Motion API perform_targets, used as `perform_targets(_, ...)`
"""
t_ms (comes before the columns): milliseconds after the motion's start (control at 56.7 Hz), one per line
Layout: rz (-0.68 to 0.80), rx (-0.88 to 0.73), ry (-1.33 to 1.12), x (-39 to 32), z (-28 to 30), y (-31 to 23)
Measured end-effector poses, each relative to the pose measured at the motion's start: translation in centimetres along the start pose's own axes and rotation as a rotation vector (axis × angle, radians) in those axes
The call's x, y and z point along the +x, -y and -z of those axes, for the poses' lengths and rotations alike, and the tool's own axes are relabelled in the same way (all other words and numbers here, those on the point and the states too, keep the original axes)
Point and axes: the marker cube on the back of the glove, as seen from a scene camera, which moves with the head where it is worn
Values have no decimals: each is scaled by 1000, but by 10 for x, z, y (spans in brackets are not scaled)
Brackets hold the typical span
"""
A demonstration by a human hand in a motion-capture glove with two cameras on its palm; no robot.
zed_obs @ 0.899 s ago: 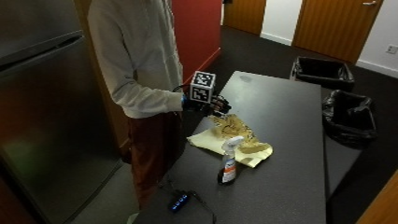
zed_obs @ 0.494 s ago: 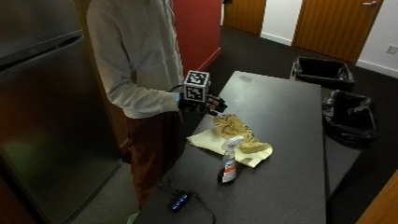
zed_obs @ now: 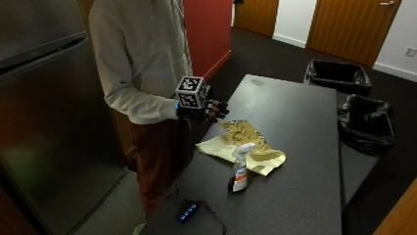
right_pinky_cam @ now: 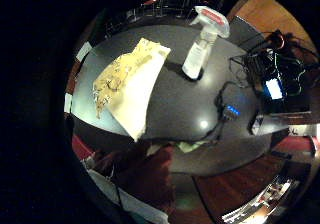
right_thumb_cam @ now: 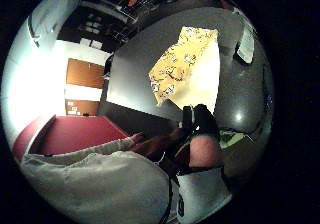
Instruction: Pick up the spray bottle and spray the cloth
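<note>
The grip (zed_obs: 207, 108) hangs over the bench (zed_obs: 306, 117) edge, fingers loosely bent, holding nothing. The bottle (zed_obs: 240, 169) stands on the bench beside the cloth (zed_obs: 244, 146).

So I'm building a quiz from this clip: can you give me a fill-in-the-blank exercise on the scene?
1. The spray bottle stands ____ on the dark table.
2. The cloth lying beside the bottle is ____ in colour.
3. The gloved right hand holds ____.

Missing words: upright; yellow; nothing
</note>
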Motion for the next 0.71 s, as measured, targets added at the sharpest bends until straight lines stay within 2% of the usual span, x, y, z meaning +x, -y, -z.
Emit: perform_targets(705, -65, 266, 62, 83, 35, -28)
